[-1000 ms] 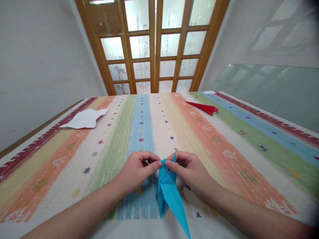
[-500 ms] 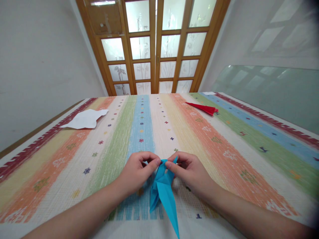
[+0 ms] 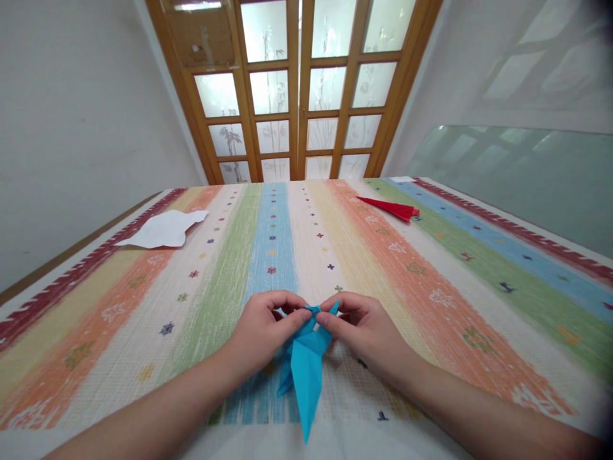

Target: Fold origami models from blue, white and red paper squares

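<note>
A folded blue origami paper (image 3: 306, 370) hangs between my two hands, low in the middle of the head view. Its long pointed flap reaches down toward me, and a smaller flap shows behind it on the left. My left hand (image 3: 271, 322) pinches its upper left part between thumb and forefinger. With the same kind of pinch, my right hand (image 3: 359, 322) holds the upper right part, where a small tip sticks up by the fingers. The remaining fingers of both hands are curled, and the paper under the fingertips is hidden.
A striped tablecloth (image 3: 272, 217) covers the table. White paper (image 3: 163, 230) lies at the far left, and a red folded paper (image 3: 390, 208) lies at the far right. Beyond the table stand wooden glass doors (image 3: 297, 121). A pale green glass panel (image 3: 527, 179) leans along the right wall.
The long lower flap of the blue paper has swung left and up, and the piece has turned slightly. Both hands keep their pinch in nearly the same place.
</note>
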The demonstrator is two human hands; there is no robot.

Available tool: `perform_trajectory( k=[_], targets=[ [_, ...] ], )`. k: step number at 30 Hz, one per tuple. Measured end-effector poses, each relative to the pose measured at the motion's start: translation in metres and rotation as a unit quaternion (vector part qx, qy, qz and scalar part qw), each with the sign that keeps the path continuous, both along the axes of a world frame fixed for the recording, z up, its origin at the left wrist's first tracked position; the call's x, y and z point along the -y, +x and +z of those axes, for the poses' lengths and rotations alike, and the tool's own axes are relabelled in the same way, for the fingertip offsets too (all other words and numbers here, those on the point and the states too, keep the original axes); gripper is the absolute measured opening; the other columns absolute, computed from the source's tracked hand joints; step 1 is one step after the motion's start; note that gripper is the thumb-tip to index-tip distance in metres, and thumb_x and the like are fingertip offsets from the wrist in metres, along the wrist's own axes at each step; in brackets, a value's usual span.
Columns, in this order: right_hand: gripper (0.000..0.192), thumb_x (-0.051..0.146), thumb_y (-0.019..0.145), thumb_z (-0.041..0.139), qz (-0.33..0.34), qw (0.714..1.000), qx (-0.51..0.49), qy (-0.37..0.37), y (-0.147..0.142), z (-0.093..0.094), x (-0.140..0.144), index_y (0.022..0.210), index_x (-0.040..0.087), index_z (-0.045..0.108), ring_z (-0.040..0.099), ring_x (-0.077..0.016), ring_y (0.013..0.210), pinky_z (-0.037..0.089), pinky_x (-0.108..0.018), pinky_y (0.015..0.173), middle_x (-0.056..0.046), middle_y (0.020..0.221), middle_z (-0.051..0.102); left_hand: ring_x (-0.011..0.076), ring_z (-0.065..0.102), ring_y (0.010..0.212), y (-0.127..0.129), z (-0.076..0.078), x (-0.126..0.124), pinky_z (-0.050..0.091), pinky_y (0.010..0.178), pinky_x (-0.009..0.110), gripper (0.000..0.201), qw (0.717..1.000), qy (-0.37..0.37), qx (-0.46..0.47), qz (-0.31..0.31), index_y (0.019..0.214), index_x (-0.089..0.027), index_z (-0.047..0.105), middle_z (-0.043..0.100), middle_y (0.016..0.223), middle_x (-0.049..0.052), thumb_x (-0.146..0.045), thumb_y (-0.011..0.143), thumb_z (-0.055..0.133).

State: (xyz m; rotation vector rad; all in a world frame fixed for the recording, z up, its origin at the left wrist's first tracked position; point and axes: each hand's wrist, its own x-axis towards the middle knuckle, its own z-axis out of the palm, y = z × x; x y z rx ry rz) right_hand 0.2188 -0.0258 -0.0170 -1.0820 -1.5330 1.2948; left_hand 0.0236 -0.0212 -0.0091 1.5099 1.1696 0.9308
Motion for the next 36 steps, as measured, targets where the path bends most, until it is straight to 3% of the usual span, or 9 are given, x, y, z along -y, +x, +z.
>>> perform_trajectory(
  k=[14,20,24,36],
  targets=[
    [0.013,0.033,0.083,0.075,0.000,0.998,0.026,0.050,-0.0016,-0.0021,0.0021,0.086,0.021,0.073,0.064,-0.0142,0.067,0.050,-0.025,0.058,-0.002,0.078,0.071,0.0158,0.065,0.071,-0.0016,0.0034,0.0042,0.049,0.063,0.025,0.014,0.998,0.054,-0.003,-0.014,0.089,-0.019,0.078,0.074,0.081,0.004,-0.030,0.082,0.073],
    [0.017,0.025,0.080,0.077,-0.024,0.997,-0.006,0.076,-0.0007,-0.0029,0.0030,0.090,0.022,0.064,0.063,-0.0126,0.067,0.050,-0.023,0.056,-0.001,0.085,0.069,0.0151,0.064,0.070,-0.0016,0.0030,0.0040,0.049,0.063,0.025,0.011,0.998,0.058,-0.001,-0.009,0.089,-0.020,0.078,0.074,0.081,0.003,-0.028,0.083,0.073],
    [0.006,0.026,0.085,0.072,-0.010,0.994,0.018,0.106,0.0008,-0.0037,0.0036,0.085,0.022,0.068,0.064,-0.0142,0.070,0.051,-0.026,0.061,-0.001,0.080,0.069,0.0143,0.063,0.068,-0.0014,0.0006,0.0045,0.048,0.062,0.024,0.010,0.998,0.061,0.001,-0.005,0.089,-0.020,0.076,0.073,0.080,0.003,-0.027,0.083,0.073],
    [0.009,0.013,0.082,0.069,-0.006,0.985,0.038,0.171,0.0018,-0.0008,0.0037,0.081,0.022,0.072,0.066,-0.0141,0.070,0.051,-0.025,0.061,0.000,0.076,0.072,0.0148,0.065,0.077,-0.0027,0.0057,0.0078,0.051,0.072,0.027,0.006,0.984,0.171,0.005,-0.044,0.087,-0.021,0.075,0.072,0.084,0.002,-0.017,0.082,0.075]
  ],
)
